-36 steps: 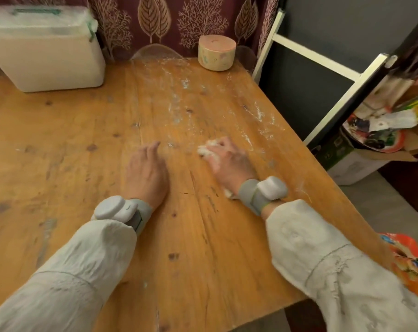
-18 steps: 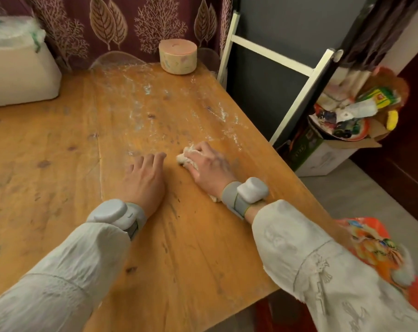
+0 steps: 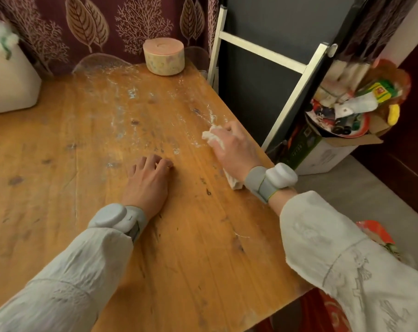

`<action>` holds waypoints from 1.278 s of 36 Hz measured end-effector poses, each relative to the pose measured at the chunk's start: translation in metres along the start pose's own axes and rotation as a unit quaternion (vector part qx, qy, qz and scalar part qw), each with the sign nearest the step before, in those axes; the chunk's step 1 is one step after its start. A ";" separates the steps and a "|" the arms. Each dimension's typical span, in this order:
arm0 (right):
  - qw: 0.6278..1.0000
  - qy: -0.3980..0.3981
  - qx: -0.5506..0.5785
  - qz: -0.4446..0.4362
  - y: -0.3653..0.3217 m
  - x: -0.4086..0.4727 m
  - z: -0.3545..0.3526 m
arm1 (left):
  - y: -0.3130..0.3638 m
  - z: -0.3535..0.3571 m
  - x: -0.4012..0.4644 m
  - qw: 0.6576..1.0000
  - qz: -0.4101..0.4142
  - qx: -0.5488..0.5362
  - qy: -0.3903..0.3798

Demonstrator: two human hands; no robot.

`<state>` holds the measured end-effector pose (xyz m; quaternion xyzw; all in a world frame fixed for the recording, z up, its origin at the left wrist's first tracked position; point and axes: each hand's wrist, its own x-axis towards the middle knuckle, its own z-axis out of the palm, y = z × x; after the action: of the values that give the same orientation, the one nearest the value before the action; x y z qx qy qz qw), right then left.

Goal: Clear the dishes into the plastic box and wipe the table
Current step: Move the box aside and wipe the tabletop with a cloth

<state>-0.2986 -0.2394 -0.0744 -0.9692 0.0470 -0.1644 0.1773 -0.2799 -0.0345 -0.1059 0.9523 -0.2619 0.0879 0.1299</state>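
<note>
My right hand (image 3: pixel 234 147) presses a crumpled white cloth (image 3: pixel 211 136) flat on the wooden table (image 3: pixel 83 164), close to its right edge. Part of the cloth sticks out under my wrist. My left hand (image 3: pixel 148 183) rests on the table's middle, fingers curled down, holding nothing. Whitish smears streak the wood beyond both hands. The white plastic box (image 3: pixel 9 85) stands at the far left, cut off by the frame; its contents are hidden.
A round pink-topped container (image 3: pixel 163 56) stands at the table's far edge by the patterned curtain. A white frame (image 3: pixel 296 92) leans right of the table. A cardboard box of rubbish (image 3: pixel 342 130) sits on the floor beyond it.
My right hand has slid the cloth rightward and away, toward the table's right edge. The left hand has stayed put and curled its fingers. The view has shifted right.
</note>
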 end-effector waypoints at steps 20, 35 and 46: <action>0.983 0.088 -0.101 0.125 0.035 0.010 -0.003 | -0.006 0.005 -0.003 0.999 0.008 0.003 0.036; 0.977 -0.152 -0.017 -0.151 -0.123 -0.075 0.027 | -0.068 -0.031 -0.063 0.980 -0.194 0.021 -0.032; 0.968 -0.159 0.014 -0.195 -0.197 -0.038 0.077 | -0.135 -0.048 -0.067 0.967 -0.248 -0.050 -0.001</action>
<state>-0.3020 -0.0249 -0.0837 -0.9709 -0.1735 -0.0399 0.1604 -0.2715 0.1235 -0.1031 0.9797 -0.0216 0.0390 0.1952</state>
